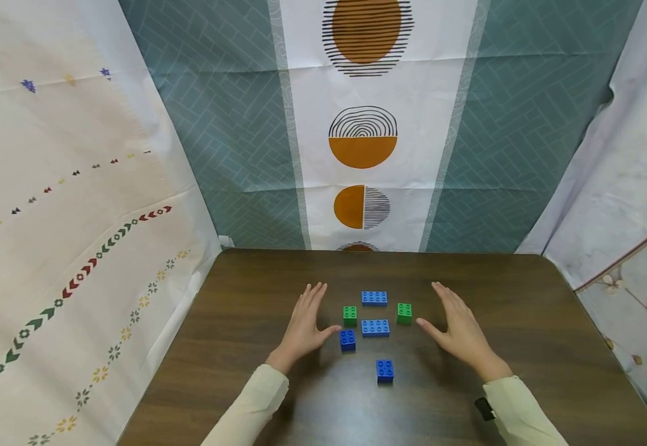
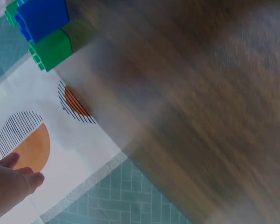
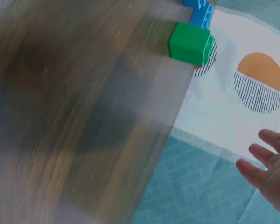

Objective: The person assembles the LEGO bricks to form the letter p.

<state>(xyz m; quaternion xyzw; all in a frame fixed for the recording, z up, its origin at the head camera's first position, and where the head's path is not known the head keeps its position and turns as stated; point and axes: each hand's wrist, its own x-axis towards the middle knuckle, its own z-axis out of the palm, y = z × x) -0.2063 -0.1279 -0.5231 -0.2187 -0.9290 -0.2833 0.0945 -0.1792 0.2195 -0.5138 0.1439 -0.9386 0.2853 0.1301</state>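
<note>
Both hands hover over a dark wooden table with fingers extended and nothing held. My left hand (image 1: 304, 325) is left of the bricks, its thumb tip close to a dark blue square brick (image 1: 347, 340). Just behind that brick stands a green brick (image 1: 349, 316). On the other side, my right hand (image 1: 460, 328) has its thumb pointing toward a second green brick (image 1: 404, 313). Between the green ones lie two light blue long bricks, a front one (image 1: 375, 328) and a back one (image 1: 374, 298). Another dark blue brick (image 1: 385, 370) sits nearer the front, apart from the others.
The brown table (image 1: 234, 297) ends at a back edge against a hanging cloth (image 1: 217, 124) with teal panels and orange circles. White patterned cloths hang on the left (image 1: 78, 204) and right (image 1: 624, 186). A dark band (image 1: 484, 409) shows at the right sleeve.
</note>
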